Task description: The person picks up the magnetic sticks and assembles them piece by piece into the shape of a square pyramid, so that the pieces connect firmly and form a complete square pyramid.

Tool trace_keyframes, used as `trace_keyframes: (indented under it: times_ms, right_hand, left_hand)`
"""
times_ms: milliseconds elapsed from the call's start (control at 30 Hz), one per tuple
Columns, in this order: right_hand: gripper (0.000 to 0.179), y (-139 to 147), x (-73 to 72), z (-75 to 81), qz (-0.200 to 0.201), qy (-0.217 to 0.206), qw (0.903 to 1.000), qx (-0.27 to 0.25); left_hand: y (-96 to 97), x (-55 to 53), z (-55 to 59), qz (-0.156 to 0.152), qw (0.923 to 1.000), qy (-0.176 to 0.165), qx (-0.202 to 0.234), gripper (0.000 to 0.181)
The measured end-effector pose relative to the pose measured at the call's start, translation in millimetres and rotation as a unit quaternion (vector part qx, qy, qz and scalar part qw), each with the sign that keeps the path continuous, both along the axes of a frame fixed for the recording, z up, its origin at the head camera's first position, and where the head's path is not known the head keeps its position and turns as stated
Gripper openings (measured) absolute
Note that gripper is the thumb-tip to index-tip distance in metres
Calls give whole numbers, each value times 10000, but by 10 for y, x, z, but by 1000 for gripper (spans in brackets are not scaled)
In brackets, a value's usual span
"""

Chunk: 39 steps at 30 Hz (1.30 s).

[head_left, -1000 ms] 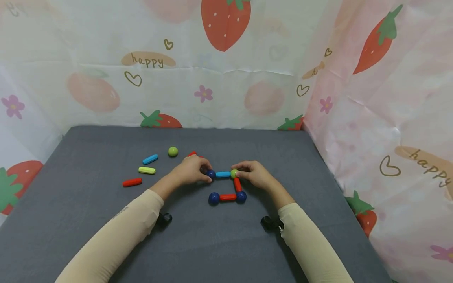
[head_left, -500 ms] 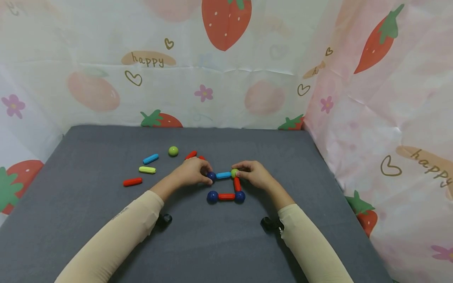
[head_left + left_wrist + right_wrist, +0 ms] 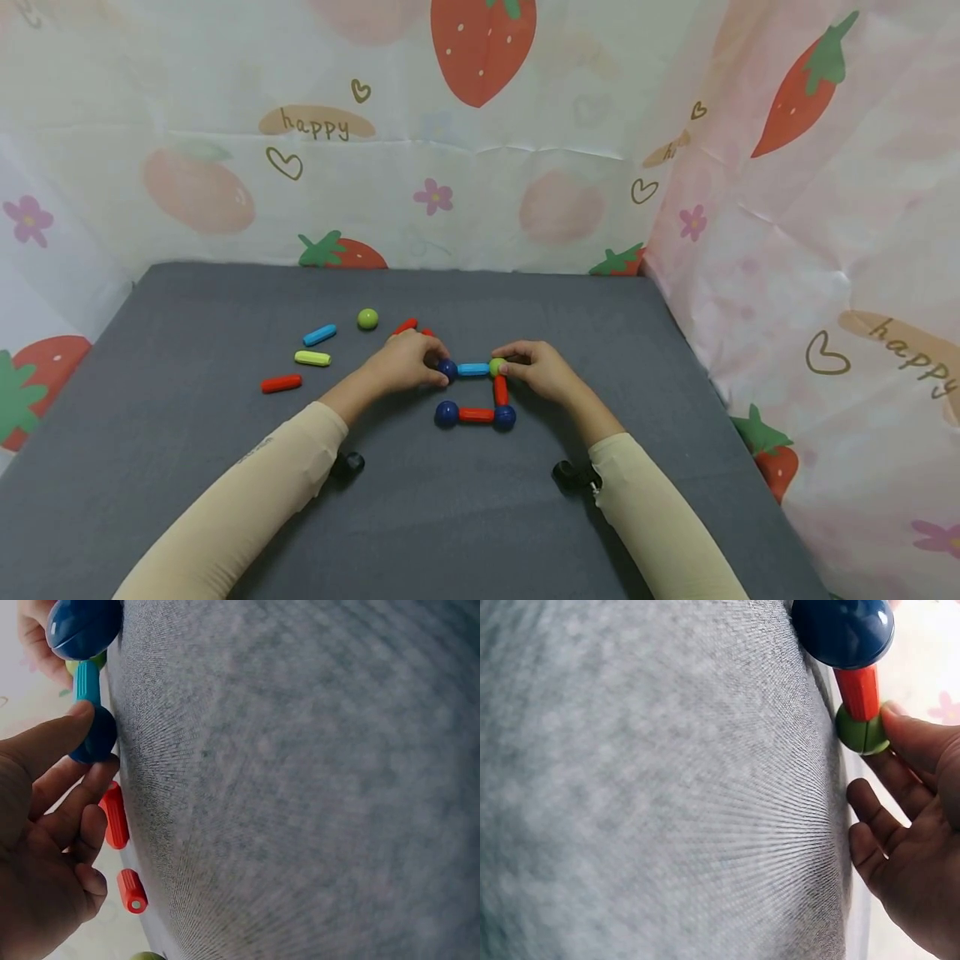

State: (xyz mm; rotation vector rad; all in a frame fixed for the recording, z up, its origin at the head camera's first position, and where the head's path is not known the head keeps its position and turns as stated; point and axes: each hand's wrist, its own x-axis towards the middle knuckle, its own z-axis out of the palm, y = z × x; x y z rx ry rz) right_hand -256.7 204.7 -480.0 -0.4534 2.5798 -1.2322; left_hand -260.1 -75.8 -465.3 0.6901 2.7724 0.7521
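Observation:
A chain of balls and rods, open on its left side, lies on the grey cloth. My left hand pinches the dark blue ball at its far left end between thumb and fingers. From that ball a light blue rod runs to a green ball, which my right hand pinches. A red rod leads from the green ball toward me to a second dark blue ball. Another red rod joins that one to a third dark blue ball at the near left.
Left of the hands lie a loose green ball, a light blue rod, a yellow-green rod and a red rod. Two more red rods, one of them a red rod, lie behind my left hand. Strawberry-print curtains border the table.
The near part of the chain, with its two dark blue balls and red rod, has shifted slightly left. Both hands keep their pinch in nearly the same place.

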Motion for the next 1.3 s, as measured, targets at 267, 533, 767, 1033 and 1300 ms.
trace_keyframes:
  times_ms: [267,533,767,1033,1300]
  right_hand:
    - [30,-2,-4,-4,-31,-23,10000,-61]
    - [30,2,-6,-21,-2,11,9999,-117]
    - [28,7,-8,-23,-15,14,9999,-103]
    - [28,11,-4,-10,-28,42,10000,-29]
    - [27,0,2,-22,-27,35,10000,-66]
  left_hand:
    - [5,6,5,32,10000,-55,-11,38]
    - [-90,13,19,-118,9999,-57,32,38]
    - [-269,84,63,-86,9999,132,41,38]
    - [-512,188,112,68,9997,147,167,40]
    - [-852,314,225,358,9986,255,300,40]
